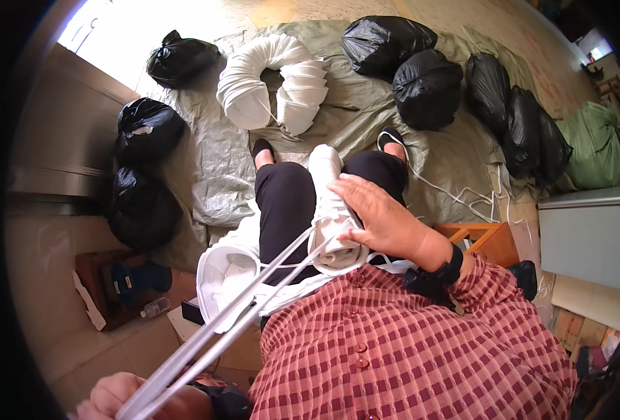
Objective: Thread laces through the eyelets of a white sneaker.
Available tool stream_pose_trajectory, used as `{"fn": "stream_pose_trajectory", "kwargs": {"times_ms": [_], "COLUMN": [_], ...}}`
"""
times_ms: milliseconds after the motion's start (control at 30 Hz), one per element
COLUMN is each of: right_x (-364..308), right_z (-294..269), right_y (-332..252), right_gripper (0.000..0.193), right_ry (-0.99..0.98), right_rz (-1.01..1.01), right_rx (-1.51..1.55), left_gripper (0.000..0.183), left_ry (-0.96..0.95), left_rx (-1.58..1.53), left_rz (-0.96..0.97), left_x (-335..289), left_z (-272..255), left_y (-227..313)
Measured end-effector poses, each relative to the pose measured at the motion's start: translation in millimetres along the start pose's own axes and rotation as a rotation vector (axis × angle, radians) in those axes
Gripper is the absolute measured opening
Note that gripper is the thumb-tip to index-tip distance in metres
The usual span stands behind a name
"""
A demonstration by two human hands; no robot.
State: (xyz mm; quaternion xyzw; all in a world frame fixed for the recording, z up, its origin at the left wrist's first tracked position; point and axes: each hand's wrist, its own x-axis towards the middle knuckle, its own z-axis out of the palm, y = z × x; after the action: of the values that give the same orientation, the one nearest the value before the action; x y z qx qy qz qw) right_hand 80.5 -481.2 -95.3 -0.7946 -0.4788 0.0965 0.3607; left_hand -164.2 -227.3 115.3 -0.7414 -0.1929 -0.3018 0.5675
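A long white bundle (329,210) of layered, rolled fabric pieces lies lengthwise between my knees. My right hand (383,215) rests on its right side, fingers stretched out and the palm against the fabric. Two taut white cords (247,297) run from the bundle down to the lower left. There my left hand (131,399) is closed around them, slightly blurred, far out from my body. Beside my left thigh sit more white cupped fabric pieces (229,276), nested together. The exact kind of these white pieces I cannot make out.
A curved stack of white pieces (278,59) lies ahead on a grey-green tarp (219,164). Tied black bags, such as this one (429,87), surround it. At right are a green sack (593,147), loose white cord (474,203), a wooden stool (488,241) and a grey cabinet (593,231).
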Motion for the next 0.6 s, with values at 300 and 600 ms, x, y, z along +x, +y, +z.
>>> {"fn": "stream_pose_trajectory", "kwargs": {"times_ms": [300,600], "right_x": [-14.3,-23.5], "right_z": [17.8,10.1], "right_y": [-33.7,-37.1], "right_gripper": [0.024,0.024], "right_ry": [-0.131,-0.118], "right_rz": [-0.191,-0.236], "right_rx": [0.298,0.256], "left_gripper": [0.009,0.016], "left_ry": [-0.301,-1.051], "left_rx": [-1.487,-1.809], "left_rz": [-0.172,0.120], "left_x": [41.8,-10.0], "left_z": [16.0,10.3], "left_y": [94.6,250.5]}}
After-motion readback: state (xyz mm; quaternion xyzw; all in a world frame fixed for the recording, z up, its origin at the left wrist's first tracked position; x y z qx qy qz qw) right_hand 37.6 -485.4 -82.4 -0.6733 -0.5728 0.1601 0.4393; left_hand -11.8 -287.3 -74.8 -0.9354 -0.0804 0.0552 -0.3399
